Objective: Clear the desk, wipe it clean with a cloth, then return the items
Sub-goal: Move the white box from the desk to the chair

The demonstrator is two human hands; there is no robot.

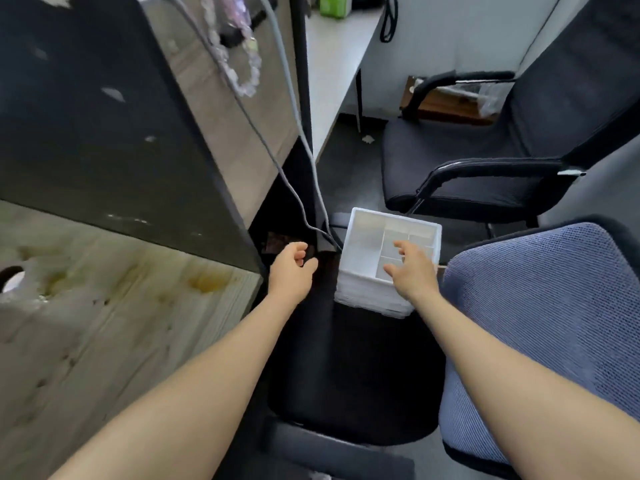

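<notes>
Beneath the spread fingers of the right hand, the white organizer is sitting on a dark seat (off the desk). The left hand, loosely curled, is holding nothing. A one-sided grab is risking tipping it.

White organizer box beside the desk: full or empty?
Empty: the white organizer box shows only bare white dividers; the part under the right hand is hidden.

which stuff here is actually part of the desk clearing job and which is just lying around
Part of the job:
- white plastic divided organiser box, sitting on the black chair seat
- stained pale wooden desk top
- left hand and right hand, both holding nothing

Just lying about:
- blue mesh chair
- black armchair
- grey cables
- green box
- bead string
</notes>
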